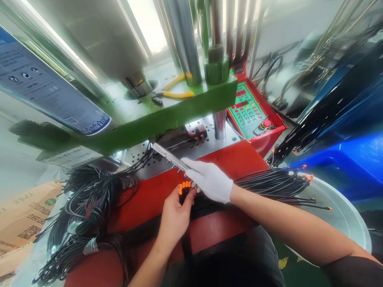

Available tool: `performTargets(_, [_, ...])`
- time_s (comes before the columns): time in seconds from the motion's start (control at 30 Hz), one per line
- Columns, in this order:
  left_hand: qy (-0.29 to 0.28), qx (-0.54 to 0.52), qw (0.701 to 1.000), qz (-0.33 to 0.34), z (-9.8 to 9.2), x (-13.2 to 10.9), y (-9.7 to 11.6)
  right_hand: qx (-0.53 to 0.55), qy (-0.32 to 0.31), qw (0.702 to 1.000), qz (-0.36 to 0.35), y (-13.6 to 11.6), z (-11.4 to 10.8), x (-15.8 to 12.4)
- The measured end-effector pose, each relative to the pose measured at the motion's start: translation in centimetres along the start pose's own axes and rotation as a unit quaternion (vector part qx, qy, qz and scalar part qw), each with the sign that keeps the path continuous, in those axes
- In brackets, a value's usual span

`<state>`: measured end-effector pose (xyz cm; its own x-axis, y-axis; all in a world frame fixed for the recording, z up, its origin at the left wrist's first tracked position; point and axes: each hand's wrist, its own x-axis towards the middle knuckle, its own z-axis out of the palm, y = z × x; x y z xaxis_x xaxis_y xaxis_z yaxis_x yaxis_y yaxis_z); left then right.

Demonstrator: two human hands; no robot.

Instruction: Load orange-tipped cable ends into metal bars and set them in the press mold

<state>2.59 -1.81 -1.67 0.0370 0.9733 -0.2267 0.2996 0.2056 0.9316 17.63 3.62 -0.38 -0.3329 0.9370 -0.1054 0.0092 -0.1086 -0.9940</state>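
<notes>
My left hand [174, 216], bare, pinches a small row of orange-tipped cable ends [185, 186] between thumb and fingers. In a white glove, my right hand [210, 180] is closed round the near end of a narrow metal bar [168, 155] with small pegs along its lower edge. The bar tilts up to the left, its far end over the press bed [141, 164]. Both hands are close together above the red machine front [155, 191]. My right fingers hide the bar's near end. Black cables [259, 185] with orange tips lie under and beside my right wrist.
A green press plate [177, 112] bears yellow-handled pliers [178, 93] and a spray can [49, 77]. At right are a red control box [267, 138] and a white round tub [343, 208]. Bundled black cables [83, 211] and a cardboard-coloured sack [23, 214] sit at left.
</notes>
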Motion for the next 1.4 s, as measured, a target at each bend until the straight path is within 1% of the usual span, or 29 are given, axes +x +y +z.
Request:
performTargets(0.03, [-0.004,-0.006,1.0,0.001,0.1,0.1,0.0,0.004,-0.003,1.0,0.0,0.0,-0.1,0.0])
performTargets(0.1, [-0.018,-0.047,0.999,-0.007,0.1,0.2,0.1,0.052,-0.024,0.998,0.01,-0.2,-0.4,-0.1])
performTargets(0.17, [-0.022,-0.109,0.994,-0.024,-0.1,0.3,0.1,0.118,-0.046,0.992,0.018,-0.5,-0.8,0.0])
performTargets(0.23, [-0.019,-0.172,0.984,-0.046,-0.3,0.3,0.3,0.155,-0.058,0.986,0.012,-0.6,-1.1,0.0])
performTargets(0.33, [-0.029,-0.242,0.967,-0.066,-0.4,0.2,0.6,0.153,-0.057,0.987,0.004,-0.6,-1.2,0.2])
performTargets(0.4, [-0.033,-0.261,0.963,-0.065,-0.5,0.1,0.7,0.146,-0.061,0.987,0.008,-0.6,-1.1,0.2])
performTargets(0.47, [-0.041,-0.247,0.966,-0.059,-0.6,0.1,0.5,0.141,-0.066,0.988,0.015,-0.6,-1.0,0.2])
performTargets(0.6, [-0.069,-0.163,0.984,-0.035,-1.0,0.1,-0.4,0.133,-0.068,0.988,0.033,-0.9,-0.9,0.0])
performTargets(0.7, [-0.058,-0.116,0.991,-0.019,-1.3,0.1,-0.8,0.133,-0.07,0.988,0.035,-0.9,-0.9,-0.1])
performTargets(0.83, [-0.051,-0.069,0.996,-0.009,-1.3,0.1,-0.4,0.137,-0.079,0.987,0.035,-0.8,-0.8,0.0])
performTargets(0.97, [-0.059,-0.054,0.997,-0.009,-1.4,0.0,0.3,0.109,-0.098,0.989,0.027,-0.9,-0.9,-0.1])
performTargets(1.1, [-0.07,-0.064,0.995,-0.017,-1.5,0.0,0.4,0.085,-0.109,0.99,0.013,-0.6,-1.0,-0.1])
performTargets(1.17, [-0.064,-0.052,0.996,-0.02,-1.3,0.0,0.4,0.061,-0.106,0.992,0.0,-0.3,-0.9,0.0])
performTargets(1.23, [-0.042,-0.016,0.999,-0.014,-1.1,0.1,0.4,0.009,-0.088,0.996,-0.011,0.0,-0.7,0.1])
performTargets(1.33, [-0.005,0.057,0.998,0.019,-0.5,0.0,0.6,-0.074,-0.061,0.995,-0.025,0.1,-0.5,0.0])
performTargets(1.4, [0.0,0.081,0.996,0.035,-0.3,0.0,0.7,-0.078,-0.065,0.994,-0.027,0.0,-0.6,0.0])
